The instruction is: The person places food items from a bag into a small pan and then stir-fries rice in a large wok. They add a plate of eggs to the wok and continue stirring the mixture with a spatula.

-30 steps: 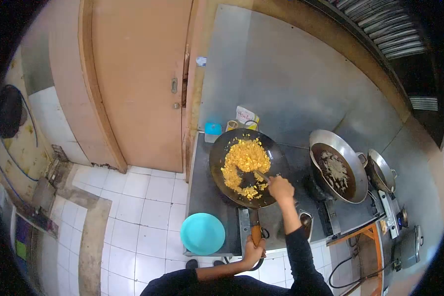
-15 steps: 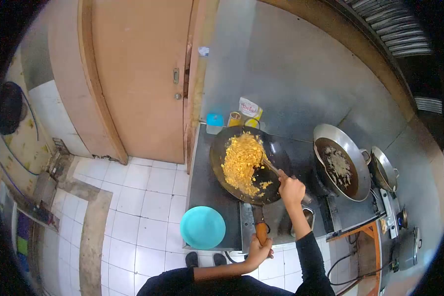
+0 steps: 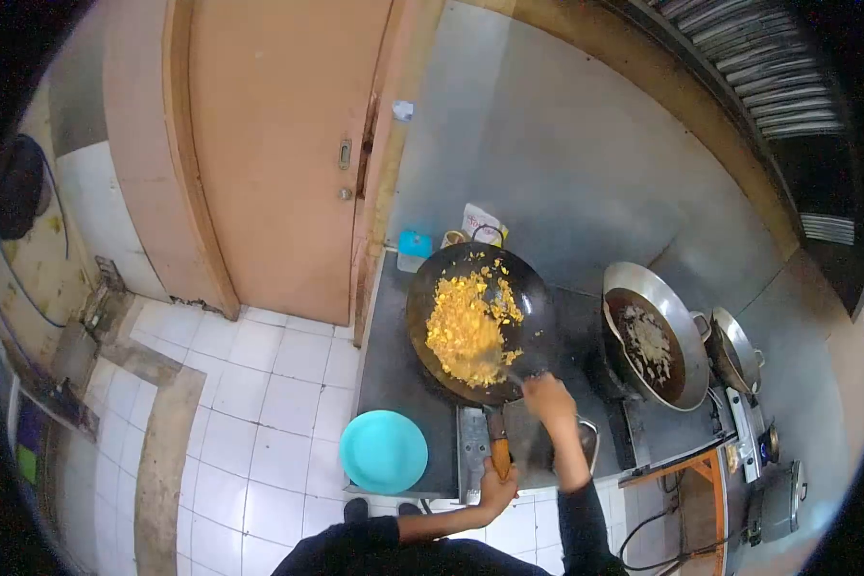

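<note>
My left hand (image 3: 496, 488) is closed round the wooden handle (image 3: 501, 455) of a dark wok (image 3: 531, 307). Yellow-orange food in small loose bits, resembling fried rice with egg, is heaped in the wok (image 3: 459, 326). My right hand (image 3: 553, 405), somewhat smeared by motion, grips a spatula (image 3: 514, 377) over the wok's near right side. The spatula's blade is blurred at the lower edge of the food. A turquoise plate (image 3: 383, 452) lies on the counter to the left of the wok handle.
Right of the wok, a wide metal pan (image 3: 677, 331) holds brown oil with pale bits frying. A smaller pan (image 3: 736, 355) sits beyond it. Behind the wok stand a blue-lidded container (image 3: 415, 247) and a white-and-yellow packet (image 3: 483, 221). A metal container (image 3: 590, 446) is near my right forearm.
My right hand has swept the spatula nearer and down, spreading the food's shape in the wok. The wok is tilted a little differently. My left hand keeps its hold, and the whole view has shifted slightly.
</note>
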{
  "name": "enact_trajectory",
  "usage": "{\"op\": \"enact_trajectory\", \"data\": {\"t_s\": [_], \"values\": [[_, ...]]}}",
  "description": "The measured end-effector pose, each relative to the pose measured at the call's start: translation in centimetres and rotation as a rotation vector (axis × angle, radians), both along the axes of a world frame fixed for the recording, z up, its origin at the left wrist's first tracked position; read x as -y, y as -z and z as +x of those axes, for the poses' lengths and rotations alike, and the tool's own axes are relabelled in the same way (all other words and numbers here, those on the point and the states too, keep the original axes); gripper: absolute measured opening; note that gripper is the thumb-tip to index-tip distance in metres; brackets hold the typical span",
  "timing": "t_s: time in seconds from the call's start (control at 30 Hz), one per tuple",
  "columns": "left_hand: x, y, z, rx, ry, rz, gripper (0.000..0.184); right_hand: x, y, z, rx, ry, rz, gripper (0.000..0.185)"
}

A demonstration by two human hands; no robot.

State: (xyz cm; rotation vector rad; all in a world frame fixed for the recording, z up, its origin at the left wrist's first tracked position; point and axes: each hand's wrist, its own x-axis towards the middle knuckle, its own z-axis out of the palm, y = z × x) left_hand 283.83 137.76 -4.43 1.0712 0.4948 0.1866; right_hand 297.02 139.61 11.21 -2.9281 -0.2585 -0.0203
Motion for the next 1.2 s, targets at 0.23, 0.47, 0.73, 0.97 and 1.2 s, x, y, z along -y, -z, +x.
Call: {"op": "enact_trajectory", "data": {"t_s": [0.23,0.47,0.73,0.97,1.2], "values": [[0.1,-0.7,-0.9,0.004,0.034,-0.024,0.036,-0.3,-1.5,3.6,0.453,-0.226,-0.17,0.026],[0.9,-0.1,0.2,-0.016,0.05,-0.095,0.036,2.1,-6.4,0.9,0.754,-0.475,-0.371,0.024],[2.4,0.7,2.1,0.092,-0.049,-0.044,0.04,5.1,-5.3,2.2,-0.089,-0.186,-0.352,0.04],[1.8,-3.1,-0.6,0.011,0.013,-0.145,0.037,-0.9,0.7,3.4,0.089,-0.102,-0.008,0.027],[1.2,-3.0,-0.9,-0.042,0.074,-0.128,0.036,0.6,-0.8,3.2,0.836,-0.437,-0.247,0.026]]}}
